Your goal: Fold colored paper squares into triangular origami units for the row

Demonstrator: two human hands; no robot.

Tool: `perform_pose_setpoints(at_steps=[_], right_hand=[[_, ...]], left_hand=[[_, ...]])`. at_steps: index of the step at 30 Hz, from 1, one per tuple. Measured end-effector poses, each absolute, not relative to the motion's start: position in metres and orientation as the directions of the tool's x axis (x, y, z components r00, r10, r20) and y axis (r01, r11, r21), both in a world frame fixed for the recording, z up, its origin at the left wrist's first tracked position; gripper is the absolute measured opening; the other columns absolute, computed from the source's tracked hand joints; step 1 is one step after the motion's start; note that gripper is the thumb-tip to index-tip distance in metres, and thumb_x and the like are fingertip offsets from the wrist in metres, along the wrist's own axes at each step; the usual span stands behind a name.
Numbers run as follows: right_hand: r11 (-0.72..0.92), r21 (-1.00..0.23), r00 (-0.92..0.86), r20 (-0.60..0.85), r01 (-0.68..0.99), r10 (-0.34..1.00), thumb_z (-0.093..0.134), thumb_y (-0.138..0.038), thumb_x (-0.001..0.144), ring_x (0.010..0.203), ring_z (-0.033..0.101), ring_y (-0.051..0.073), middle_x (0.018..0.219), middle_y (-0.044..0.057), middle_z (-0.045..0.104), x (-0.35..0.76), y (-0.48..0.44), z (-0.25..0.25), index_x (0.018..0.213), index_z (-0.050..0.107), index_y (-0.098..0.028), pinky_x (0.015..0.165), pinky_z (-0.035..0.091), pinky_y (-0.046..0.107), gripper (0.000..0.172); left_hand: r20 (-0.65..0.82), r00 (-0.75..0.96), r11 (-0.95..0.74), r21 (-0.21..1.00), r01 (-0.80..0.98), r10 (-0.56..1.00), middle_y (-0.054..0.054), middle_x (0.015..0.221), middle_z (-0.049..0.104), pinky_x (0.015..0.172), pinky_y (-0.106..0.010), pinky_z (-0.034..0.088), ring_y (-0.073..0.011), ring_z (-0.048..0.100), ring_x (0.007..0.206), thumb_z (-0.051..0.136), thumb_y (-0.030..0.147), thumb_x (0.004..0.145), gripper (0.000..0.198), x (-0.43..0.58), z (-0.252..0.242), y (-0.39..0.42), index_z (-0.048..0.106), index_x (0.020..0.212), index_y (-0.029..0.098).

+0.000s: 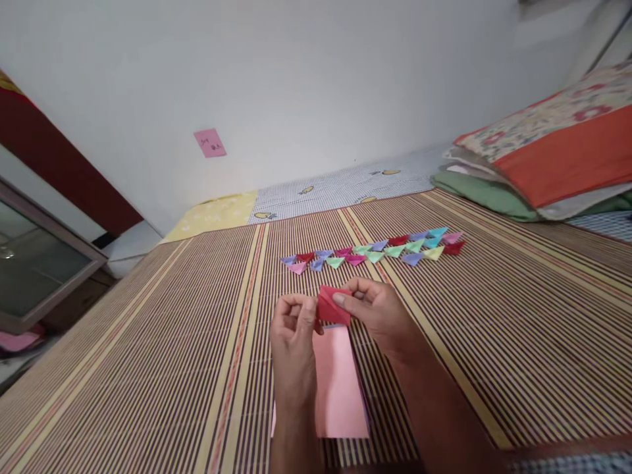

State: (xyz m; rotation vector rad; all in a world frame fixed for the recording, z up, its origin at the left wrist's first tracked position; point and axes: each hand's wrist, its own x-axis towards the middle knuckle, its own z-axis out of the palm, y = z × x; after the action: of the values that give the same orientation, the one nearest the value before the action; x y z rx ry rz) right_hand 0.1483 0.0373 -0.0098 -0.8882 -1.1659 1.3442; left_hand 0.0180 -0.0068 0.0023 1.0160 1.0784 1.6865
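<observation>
A small folded red paper (pixel 332 307) is held up between both hands, above the mat. My left hand (pixel 295 329) pinches its left edge with thumb and fingers. On the other side, my right hand (pixel 382 313) grips the paper, the thumb lying across its front and the fingers behind. Below the hands lies a stack of pink paper sheets (pixel 338 388), partly covered by my left forearm. Beyond the hands, several small folded paper triangles (pixel 375 257) in red, blue, green, yellow and pink form rows on the mat.
A striped bamboo mat (pixel 207 368) covers the bed. Folded bedding (pixel 567 151) is piled at the right against the white wall (pixel 320 79). A pink note (pixel 210 143) is stuck on that wall. At the left stands a glass-fronted cabinet (pixel 44 250).
</observation>
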Motion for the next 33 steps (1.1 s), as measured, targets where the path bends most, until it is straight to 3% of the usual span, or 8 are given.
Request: perform_pose_setpoints(at_steps=[4,10,15,21,25,33], right_hand=[[0.085,-0.953,-0.115,0.123,-0.29,0.986,0.081,-0.037,0.077,0.065,0.062,0.015,0.071,0.001,0.069,0.146,0.036,-0.008,0.079,0.068,-0.018,0.062,0.049,0.027,0.023],[0.176,-0.962,-0.205,0.218,-0.209,0.954,0.074,-0.034,0.085,0.064,0.053,0.012,0.068,-0.003,0.06,0.15,0.033,-0.006,0.078,0.068,-0.018,0.06,0.041,0.025,0.019],[0.218,-0.97,-0.279,0.241,-0.111,0.93,0.069,-0.032,0.089,0.065,0.05,0.012,0.069,-0.003,0.058,0.155,0.032,-0.005,0.076,0.066,-0.018,0.061,0.04,0.026,0.02],[0.232,-0.97,-0.194,0.241,-0.066,0.951,0.072,-0.032,0.085,0.07,0.059,0.015,0.077,0.002,0.068,0.149,0.03,0.0,0.086,0.072,-0.016,0.063,0.046,0.028,0.015],[0.28,-0.96,-0.149,0.281,-0.028,0.948,0.069,-0.025,0.085,0.064,0.056,0.013,0.069,0.0,0.065,0.148,0.027,0.004,0.079,0.07,-0.016,0.059,0.043,0.025,0.01],[0.181,-0.959,-0.174,0.22,-0.216,0.96,0.071,-0.031,0.085,0.063,0.055,0.012,0.068,-0.002,0.063,0.152,0.033,-0.002,0.076,0.07,-0.017,0.06,0.043,0.024,0.017]], left_hand=[[0.18,-0.264,-0.245,0.94,-0.236,0.947,0.003,0.072,0.061,0.062,-0.019,0.047,-0.0089,0.055,0.064,0.08,0.029,0.081,0.019,0.019,0.004,-0.006,0.065,0.08,0.018],[0.172,-0.367,-0.27,0.934,-0.236,0.914,0.003,0.065,0.062,0.061,-0.018,0.05,-0.0081,0.058,0.061,0.084,0.024,0.075,0.015,0.021,-0.002,-0.004,0.071,0.075,0.016],[0.145,-0.382,-0.254,0.934,-0.251,0.913,0.001,0.071,0.07,0.064,-0.019,0.053,-0.01,0.064,0.066,0.087,0.023,0.072,0.02,0.019,-0.004,-0.002,0.07,0.078,0.016],[0.176,-0.317,-0.234,0.96,-0.155,0.932,0.0,0.07,0.069,0.062,-0.021,0.051,-0.011,0.062,0.065,0.086,0.023,0.072,0.02,0.016,-0.002,-0.003,0.068,0.077,0.015],[0.202,-0.27,-0.217,0.976,-0.025,0.941,0.002,0.07,0.065,0.057,-0.02,0.048,-0.01,0.057,0.062,0.084,0.021,0.073,0.019,0.016,0.0,-0.005,0.067,0.077,0.016],[0.152,-0.069,-0.161,0.976,-0.149,0.986,0.001,0.07,0.068,0.06,-0.021,0.053,-0.0097,0.062,0.06,0.079,0.024,0.08,0.013,0.003,0.005,-0.006,0.069,0.082,0.016]])
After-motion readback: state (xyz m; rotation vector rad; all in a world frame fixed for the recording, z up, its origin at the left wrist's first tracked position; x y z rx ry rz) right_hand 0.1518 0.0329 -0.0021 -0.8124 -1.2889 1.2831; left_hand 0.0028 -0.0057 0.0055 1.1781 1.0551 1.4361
